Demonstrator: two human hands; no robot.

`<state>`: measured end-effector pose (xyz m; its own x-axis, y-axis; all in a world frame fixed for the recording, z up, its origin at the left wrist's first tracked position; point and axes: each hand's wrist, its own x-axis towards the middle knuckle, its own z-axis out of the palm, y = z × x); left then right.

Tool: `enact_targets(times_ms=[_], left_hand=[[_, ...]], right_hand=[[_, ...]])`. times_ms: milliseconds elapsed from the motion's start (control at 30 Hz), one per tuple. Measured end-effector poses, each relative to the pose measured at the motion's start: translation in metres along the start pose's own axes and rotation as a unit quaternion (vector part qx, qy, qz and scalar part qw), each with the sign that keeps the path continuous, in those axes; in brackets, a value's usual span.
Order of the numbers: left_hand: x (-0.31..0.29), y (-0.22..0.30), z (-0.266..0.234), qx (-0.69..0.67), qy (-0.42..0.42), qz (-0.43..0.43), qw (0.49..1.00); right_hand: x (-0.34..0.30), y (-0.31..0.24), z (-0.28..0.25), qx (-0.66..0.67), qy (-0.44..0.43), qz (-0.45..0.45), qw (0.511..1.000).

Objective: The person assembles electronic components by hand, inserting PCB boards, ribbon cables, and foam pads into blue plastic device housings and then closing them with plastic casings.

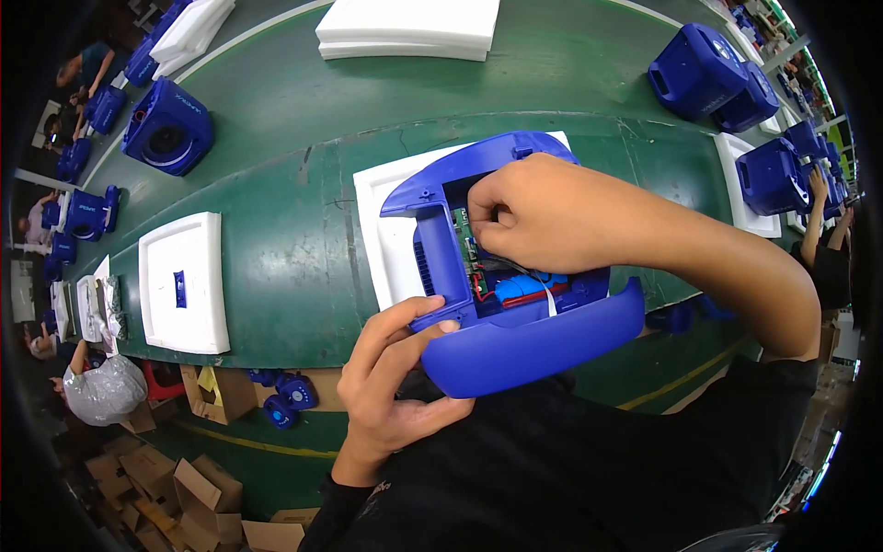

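One foam tray [152,285] lies left on the tabletop [285,258]. Your left hand [391,377] has its grip on the left edge of the open blue housing [533,345], at near middle; your right hand [533,212] curls inside beside the circuit board [463,230], its grip too hidden to tell.

blue housing [533,350] — open, circuit board [462,224] bared

Lights green worktop [285,202] evenly | peaks on white foam slabs [405,26] | looks sharp at centre | bends toward rim | blackens at corners
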<state>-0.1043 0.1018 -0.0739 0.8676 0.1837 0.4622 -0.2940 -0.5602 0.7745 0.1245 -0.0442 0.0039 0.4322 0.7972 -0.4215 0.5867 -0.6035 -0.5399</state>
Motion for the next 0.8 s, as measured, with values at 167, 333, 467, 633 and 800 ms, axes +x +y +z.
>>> enact_targets(times_ms=[167, 333, 467, 633, 800], left_hand=[[0.0014, -0.0007, 0.0007, -0.001, 0.002, -0.001, 1.000], [0.0029, -0.0026, 0.0009, 0.003, 0.002, 0.002, 1.000], [0.0038, -0.0029, -0.0002, -0.005, 0.004, -0.004, 1.000], [0.0053, -0.0065, 0.0013, -0.010, 0.001, -0.004, 1.000], [0.0051, -0.0065, -0.0002, -0.011, 0.001, -0.003, 1.000]], right_hand=[[0.0006, -0.0026, -0.0018, -0.003, -0.006, 0.009, 1.000], [0.0028, -0.0004, 0.0003, -0.003, -0.003, 0.005, 1.000], [0.0034, -0.0013, 0.0026, -0.001, 0.011, 0.004, 1.000], [0.0052, -0.0066, -0.0023, 0.017, -0.013, 0.038, 0.999], [0.0052, -0.0081, 0.0020, 0.011, 0.004, 0.024, 1.000]])
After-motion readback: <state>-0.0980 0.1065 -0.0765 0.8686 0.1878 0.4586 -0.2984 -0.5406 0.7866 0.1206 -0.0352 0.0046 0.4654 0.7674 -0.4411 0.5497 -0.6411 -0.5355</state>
